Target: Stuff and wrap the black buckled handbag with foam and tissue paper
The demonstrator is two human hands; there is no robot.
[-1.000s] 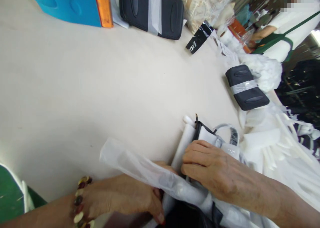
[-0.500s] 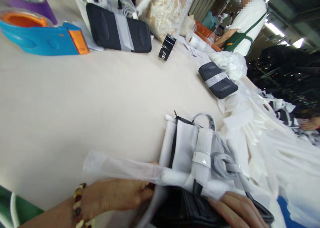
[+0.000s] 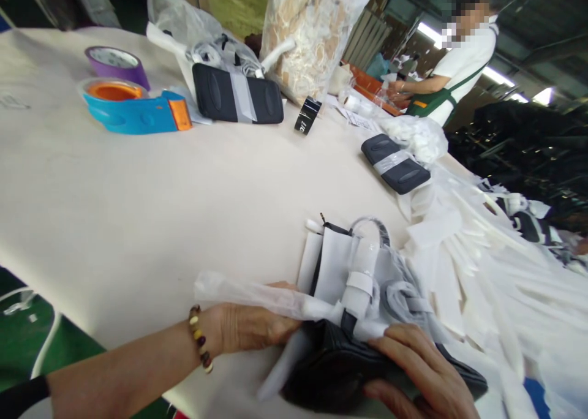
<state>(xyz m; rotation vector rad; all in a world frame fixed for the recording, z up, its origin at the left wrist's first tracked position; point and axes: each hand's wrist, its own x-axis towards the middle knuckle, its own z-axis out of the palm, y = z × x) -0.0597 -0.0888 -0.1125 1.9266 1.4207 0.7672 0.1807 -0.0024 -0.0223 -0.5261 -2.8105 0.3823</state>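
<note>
A black handbag (image 3: 333, 361) lies tilted at the table's near edge, partly covered in white wrapping. Its upright handle part is bound in white foam (image 3: 361, 281), and a coiled grey wrapped strap (image 3: 407, 299) rests beside it. My left hand (image 3: 260, 328) is closed on the bag's left side, its fingertips hidden behind the bag and a translucent plastic strip (image 3: 243, 293) that sticks out to the left. With thumb and fingers apart across the black leather, my right hand (image 3: 420, 367) grips the bag's near right part.
Across the table (image 3: 184, 223) stand a blue tape dispenser (image 3: 138, 116), a purple tape roll (image 3: 113, 64), black padded pieces (image 3: 239, 94) and a black tape roll (image 3: 307, 114). White foam sheets (image 3: 459, 253) heap up at right. A co-worker (image 3: 463, 57) stands beyond.
My view has shifted, bringing in more of the table's far and left sides. The handbag's black part has tipped up a little, and my right hand's thumb now shows on it.
</note>
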